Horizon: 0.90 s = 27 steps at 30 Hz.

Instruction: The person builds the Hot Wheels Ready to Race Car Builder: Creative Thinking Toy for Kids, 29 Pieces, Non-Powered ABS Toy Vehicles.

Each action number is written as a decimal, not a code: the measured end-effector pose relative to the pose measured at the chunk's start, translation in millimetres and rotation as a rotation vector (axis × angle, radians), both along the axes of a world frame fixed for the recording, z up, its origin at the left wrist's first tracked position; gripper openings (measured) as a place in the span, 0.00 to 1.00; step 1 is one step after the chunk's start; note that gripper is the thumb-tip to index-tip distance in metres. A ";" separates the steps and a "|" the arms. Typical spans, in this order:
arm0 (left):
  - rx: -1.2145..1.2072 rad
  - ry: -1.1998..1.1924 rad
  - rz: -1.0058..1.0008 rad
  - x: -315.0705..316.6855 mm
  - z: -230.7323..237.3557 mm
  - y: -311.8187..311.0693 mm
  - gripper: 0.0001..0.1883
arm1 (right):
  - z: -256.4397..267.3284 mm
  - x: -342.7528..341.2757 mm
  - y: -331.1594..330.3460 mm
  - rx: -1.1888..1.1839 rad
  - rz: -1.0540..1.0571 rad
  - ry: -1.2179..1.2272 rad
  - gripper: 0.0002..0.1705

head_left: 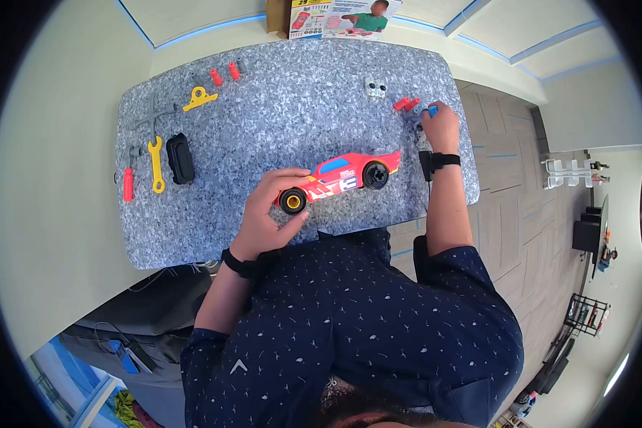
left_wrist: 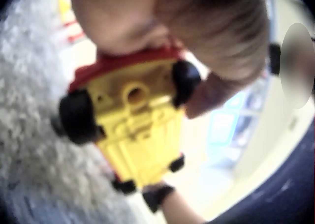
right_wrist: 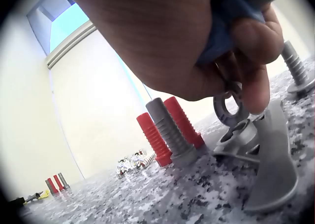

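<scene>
My left hand (head_left: 269, 210) grips the front end of a red toy race car (head_left: 326, 187) with black wheels and a blue window, above the near side of the table. In the left wrist view the car's yellow underside (left_wrist: 142, 143) faces the camera, with a round hole near one end. Over at the table's right edge, my right hand (head_left: 442, 128) holds a blue plastic piece (right_wrist: 221, 29), its fingers curled round it and hiding most of it. The fingertips reach down to a grey ring (right_wrist: 222, 111) beside a flat grey plastic part (right_wrist: 275, 160) on the table.
Near the right hand stand red toy bolts (right_wrist: 153, 140) and a grey bolt (right_wrist: 170, 133); a silver engine piece (head_left: 376, 88) lies farther back. At left are a yellow wrench (head_left: 155, 164), a black part (head_left: 180, 158) and a red-handled screwdriver (head_left: 128, 184). A box (head_left: 342, 19) stands behind the table.
</scene>
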<state>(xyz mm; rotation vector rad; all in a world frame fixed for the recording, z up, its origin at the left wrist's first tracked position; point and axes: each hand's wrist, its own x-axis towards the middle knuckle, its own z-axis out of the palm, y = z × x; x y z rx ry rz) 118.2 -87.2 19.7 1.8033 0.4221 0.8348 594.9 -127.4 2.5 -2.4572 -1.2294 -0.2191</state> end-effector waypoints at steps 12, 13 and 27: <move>-0.019 -0.016 -0.050 -4.8 2.8 4.6 0.31 | 125.0 -152.7 -45.1 0.429 0.500 1.178 0.08; -0.004 -0.004 -0.045 -4.2 5.8 4.1 0.31 | 130.8 -169.2 -46.9 0.372 0.488 1.183 0.06; -0.107 -0.018 0.003 -5.4 -9.7 -3.1 0.36 | 100.7 -278.2 -26.2 0.117 0.921 0.675 0.13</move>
